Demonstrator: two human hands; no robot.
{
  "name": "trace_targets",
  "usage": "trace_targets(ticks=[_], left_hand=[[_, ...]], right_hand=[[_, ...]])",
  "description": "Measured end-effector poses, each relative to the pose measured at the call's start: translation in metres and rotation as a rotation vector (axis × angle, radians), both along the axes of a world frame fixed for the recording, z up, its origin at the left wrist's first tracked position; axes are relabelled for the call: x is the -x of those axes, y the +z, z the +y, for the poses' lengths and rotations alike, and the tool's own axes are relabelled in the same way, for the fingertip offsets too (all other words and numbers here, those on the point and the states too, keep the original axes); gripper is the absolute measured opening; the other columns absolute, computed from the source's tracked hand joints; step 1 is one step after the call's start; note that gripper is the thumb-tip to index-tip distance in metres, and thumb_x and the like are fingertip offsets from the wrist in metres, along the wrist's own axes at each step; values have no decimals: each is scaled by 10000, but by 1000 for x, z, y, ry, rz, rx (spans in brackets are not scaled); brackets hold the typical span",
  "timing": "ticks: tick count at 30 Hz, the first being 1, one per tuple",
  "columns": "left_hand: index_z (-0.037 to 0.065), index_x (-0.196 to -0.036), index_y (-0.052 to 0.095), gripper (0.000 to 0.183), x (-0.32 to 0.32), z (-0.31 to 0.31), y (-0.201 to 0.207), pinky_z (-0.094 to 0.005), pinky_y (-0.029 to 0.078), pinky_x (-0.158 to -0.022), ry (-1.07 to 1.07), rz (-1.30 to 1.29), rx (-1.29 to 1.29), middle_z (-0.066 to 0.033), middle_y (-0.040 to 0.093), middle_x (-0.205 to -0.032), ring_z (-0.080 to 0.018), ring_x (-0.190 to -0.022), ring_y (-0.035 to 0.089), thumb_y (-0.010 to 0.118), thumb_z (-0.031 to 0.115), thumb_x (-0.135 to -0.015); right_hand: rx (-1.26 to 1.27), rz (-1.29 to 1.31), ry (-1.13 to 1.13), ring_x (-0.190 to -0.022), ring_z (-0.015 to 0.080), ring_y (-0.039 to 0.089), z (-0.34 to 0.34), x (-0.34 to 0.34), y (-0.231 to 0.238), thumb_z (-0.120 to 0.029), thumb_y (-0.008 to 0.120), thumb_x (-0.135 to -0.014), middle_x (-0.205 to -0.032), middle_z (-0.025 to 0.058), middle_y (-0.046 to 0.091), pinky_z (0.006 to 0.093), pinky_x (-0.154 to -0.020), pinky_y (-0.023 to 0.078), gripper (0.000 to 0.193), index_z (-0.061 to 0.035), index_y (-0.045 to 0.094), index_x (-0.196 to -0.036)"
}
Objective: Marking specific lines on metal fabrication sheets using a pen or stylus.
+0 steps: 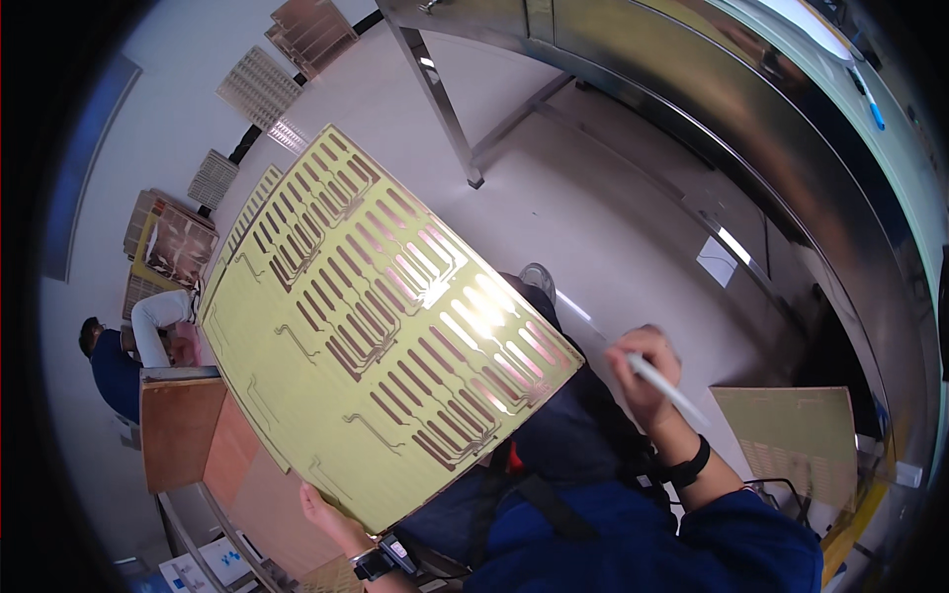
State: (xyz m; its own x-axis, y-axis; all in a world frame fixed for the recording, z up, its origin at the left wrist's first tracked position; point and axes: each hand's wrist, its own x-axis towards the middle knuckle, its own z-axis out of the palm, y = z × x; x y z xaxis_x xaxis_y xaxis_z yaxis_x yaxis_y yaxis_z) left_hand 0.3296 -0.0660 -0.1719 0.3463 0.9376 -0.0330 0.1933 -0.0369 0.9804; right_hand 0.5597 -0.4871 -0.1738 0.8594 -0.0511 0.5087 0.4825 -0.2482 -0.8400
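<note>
A large yellow-green circuit board panel [306, 371] with rows of copper tracks is tilted across the middle, above my lap. My left hand [331, 516] is closed on its lower left edge, and some of the fingers are hidden by the panel. Part of another panel [259, 210] shows behind its far left edge. Off the panel's right corner, my right hand [645, 371] is closed around a slim white pen [674, 392]. The pen is apart from the panel and slightly blurred, so its tip is hard to make out.
A metal workbench [633, 59] runs along the top and right, with a blue pen [872, 104] on it. Another panel [791, 435] leans at the lower right. At the left, a person [119, 371] bends near a wooden box [178, 425]. Several panels [259, 84] lean against the wall.
</note>
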Motion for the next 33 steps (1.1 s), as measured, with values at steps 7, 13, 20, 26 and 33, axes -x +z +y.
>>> trace_targets(ticks=[7,13,20,26,33], left_hand=[[-31,-1092,566,277,-8,-6,6,-294,484,-840,-33,39,-24,-95,623,-1048,-169,-935,596,450,196,-981],[-34,-1111,565,300,-12,-11,12,-304,495,-827,-20,45,-25,-102,624,-1058,-183,-930,606,446,208,-979],[-36,-1082,569,273,-11,-14,13,-294,481,-829,-9,62,-32,-94,621,-1044,-159,-931,592,444,187,-985],[-46,-1076,568,279,-15,-17,16,-276,459,-826,31,57,-7,-75,619,-1023,-139,-917,572,436,186,-993],[-39,-1050,575,283,-14,-18,18,-269,451,-800,18,78,-28,-63,616,-996,-128,-886,560,449,209,-992]], right_hand=[[-70,301,-11,-849,161,589,-15,-14,7,-37,653,-828,-931,96,610,270,-742,468,133,-4,632,-956],[-152,351,127,-826,178,615,-5,-10,8,-46,655,-820,-939,101,631,270,-743,486,170,-3,636,-983],[27,37,278,-791,225,645,14,-6,19,16,704,-733,-914,112,659,289,-682,517,154,-22,640,-868],[268,-183,316,-757,218,645,24,-8,15,-10,745,-687,-892,58,669,307,-653,516,198,-69,645,-847],[377,-173,386,-774,222,651,23,-11,20,12,747,-678,-924,67,677,307,-640,489,214,-60,630,-841]])
